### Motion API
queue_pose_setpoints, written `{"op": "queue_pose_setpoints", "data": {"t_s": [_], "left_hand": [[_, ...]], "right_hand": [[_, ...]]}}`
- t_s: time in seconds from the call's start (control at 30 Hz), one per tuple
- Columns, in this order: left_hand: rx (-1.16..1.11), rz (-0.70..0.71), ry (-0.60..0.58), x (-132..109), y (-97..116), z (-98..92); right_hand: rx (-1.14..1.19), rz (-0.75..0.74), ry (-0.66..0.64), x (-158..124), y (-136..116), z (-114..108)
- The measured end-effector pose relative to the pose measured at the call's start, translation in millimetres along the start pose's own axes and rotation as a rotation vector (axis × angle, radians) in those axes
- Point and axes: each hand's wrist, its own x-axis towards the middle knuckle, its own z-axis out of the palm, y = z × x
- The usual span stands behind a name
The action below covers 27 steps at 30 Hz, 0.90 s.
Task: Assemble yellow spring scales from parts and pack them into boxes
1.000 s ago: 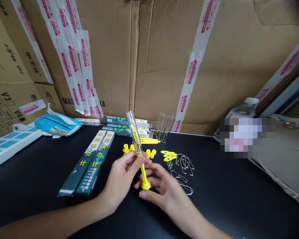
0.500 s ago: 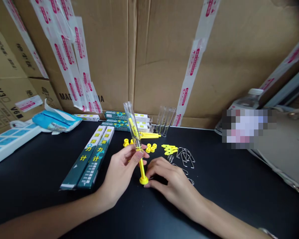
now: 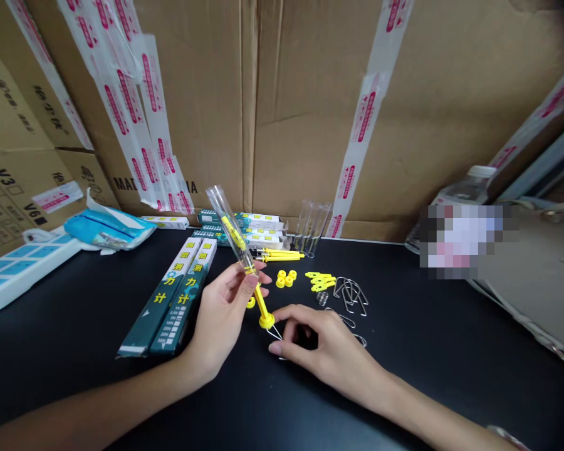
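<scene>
A tubular spring scale [image 3: 230, 228], a clear tube with yellow parts and a spring inside, leans to the upper left in my left hand [image 3: 223, 316]. The fingers of that hand are closed round its lower end. From the tube a yellow rod [image 3: 262, 300] sticks out downward, ending in a round yellow cap. Below the cap shows a thin metal wire hook [image 3: 273, 333], pinched by my right hand [image 3: 317, 341] between thumb and fingers. The hook's far part is hidden by the fingers, so I cannot tell whether it is fastened to the cap.
Several yellow caps [image 3: 286, 279], flat yellow pieces [image 3: 320, 281], small springs [image 3: 322, 299] and bent metal hooks [image 3: 351, 294] lie behind my hands. Two green boxes [image 3: 173, 300] lie left; clear tubes [image 3: 313, 228] stand at the back. A power strip [image 3: 32, 266] and a bag [image 3: 531, 275] flank the table.
The spring scale has tilted further left and its capped end has risen slightly. The wire hook below the cap now shows, with my right thumb and fingers a little farther from the cap.
</scene>
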Motion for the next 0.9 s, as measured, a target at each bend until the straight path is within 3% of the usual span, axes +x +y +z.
{"op": "queue_pose_setpoints", "data": {"t_s": [0.2,0.6,0.9], "left_hand": [[-0.007,-0.052,-0.07,-4.2,0.1,2.5],[0.017,-0.179,-0.284,-9.8,-2.3,4.4],[0.023,-0.147,-0.269,-5.0,-6.6,2.8]], "right_hand": [[0.089,0.046,-0.034,0.1,-4.8,2.3],[0.463,0.169,0.018,4.1,-2.7,4.1],[0.639,0.211,0.066,6.2,1.8,4.6]]}}
